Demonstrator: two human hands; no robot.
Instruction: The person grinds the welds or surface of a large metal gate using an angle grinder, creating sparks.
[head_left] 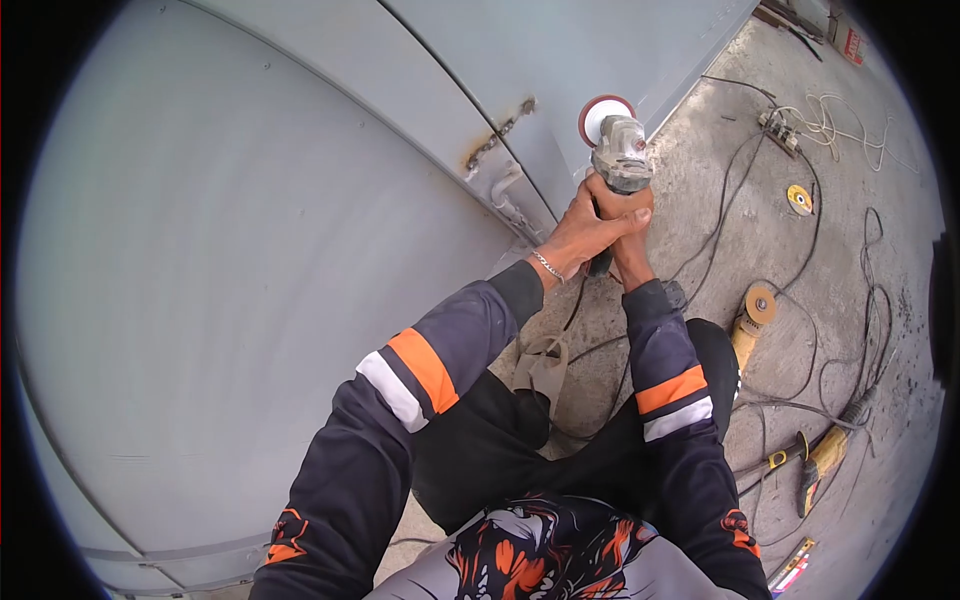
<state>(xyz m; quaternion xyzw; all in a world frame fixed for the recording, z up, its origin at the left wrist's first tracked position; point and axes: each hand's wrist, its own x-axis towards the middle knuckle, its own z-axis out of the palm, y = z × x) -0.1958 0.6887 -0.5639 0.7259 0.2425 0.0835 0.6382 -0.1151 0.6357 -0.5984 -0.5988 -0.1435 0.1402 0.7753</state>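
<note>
Both my hands are wrapped around the body of an angle grinder (622, 155) fitted with a round red-rimmed disc (606, 118). My left hand (580, 232), with a chain bracelet at the wrist, closes on it from the left side. Behind the gear head, my right hand (630, 215) grips the tool, its fingers partly overlapped by the left. The disc is beside the lower edge of a grey metal panel (590, 50). Left of the grinder, a rough weld bead (500, 135) with brown scorch marks crosses the seam between panels.
A yellow grinder (748, 322) lies near my right knee, and another yellow power tool (822, 462) is farther right. Black cables (720, 225) wind over the concrete floor. A loose yellow disc (799, 200) and a power strip (780, 133) lie at the upper right.
</note>
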